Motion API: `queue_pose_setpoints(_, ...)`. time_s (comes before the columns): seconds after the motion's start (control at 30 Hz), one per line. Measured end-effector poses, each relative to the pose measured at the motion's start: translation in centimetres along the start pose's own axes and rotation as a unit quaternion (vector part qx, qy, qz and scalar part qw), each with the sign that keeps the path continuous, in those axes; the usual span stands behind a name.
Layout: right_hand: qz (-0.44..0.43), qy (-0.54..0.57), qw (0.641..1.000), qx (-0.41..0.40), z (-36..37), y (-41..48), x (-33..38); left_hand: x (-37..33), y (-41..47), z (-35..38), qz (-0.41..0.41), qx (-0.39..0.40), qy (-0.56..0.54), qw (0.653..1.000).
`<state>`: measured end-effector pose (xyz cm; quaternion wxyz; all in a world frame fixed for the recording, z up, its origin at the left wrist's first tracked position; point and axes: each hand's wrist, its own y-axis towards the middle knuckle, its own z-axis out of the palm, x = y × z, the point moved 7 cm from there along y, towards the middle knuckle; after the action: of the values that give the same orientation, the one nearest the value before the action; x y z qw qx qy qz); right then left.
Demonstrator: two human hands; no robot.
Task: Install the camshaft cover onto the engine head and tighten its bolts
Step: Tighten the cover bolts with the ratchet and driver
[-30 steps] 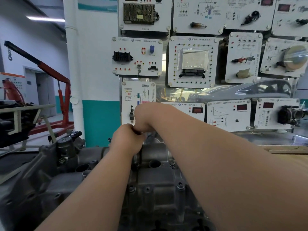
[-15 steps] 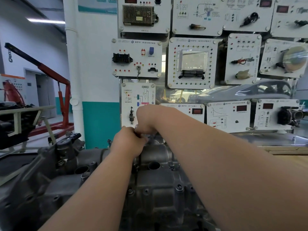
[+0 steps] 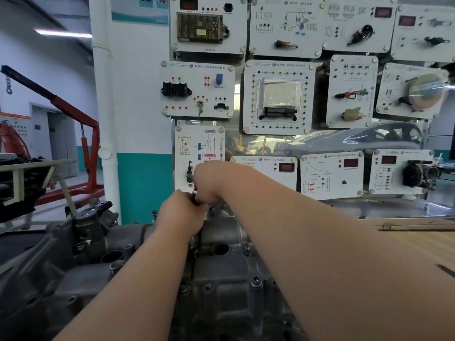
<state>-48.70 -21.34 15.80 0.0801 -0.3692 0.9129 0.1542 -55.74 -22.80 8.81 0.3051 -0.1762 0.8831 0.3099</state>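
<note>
Tight ahead, open on your right.
Your left hand and right hand crowd round a metal tool just before the panel board; a black fitting rises at left, bolt heads stud the cover, and free room lies over the wooden bench.

We see a wooden tabletop at the right, its pale grain running to a raised strip along the far edge. The grey engine head stands at its left side; we cannot tell what its base rests on. A dark sliver lies on the wood by the right edge.
</note>
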Motion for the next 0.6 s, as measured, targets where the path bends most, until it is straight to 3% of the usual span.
queue_pose_setpoints(0.17,0.011,0.028,0.999,-0.026,0.2,0.1,1.0,-0.1,0.6,-1.0,-0.014,-0.025,0.063,0.998)
queue_pose_setpoints(0.3,-0.014,-0.014,1.000,-0.013,-0.2,0.2,1.5,-0.2,0.0,-1.5,0.000,-0.048,0.072,0.996)
queue_pose_setpoints(0.6,-0.044,-0.080,0.995,0.027,-0.5,-0.1,2.3,-0.4,-0.7,-1.0,0.001,-0.027,-0.007,1.000)
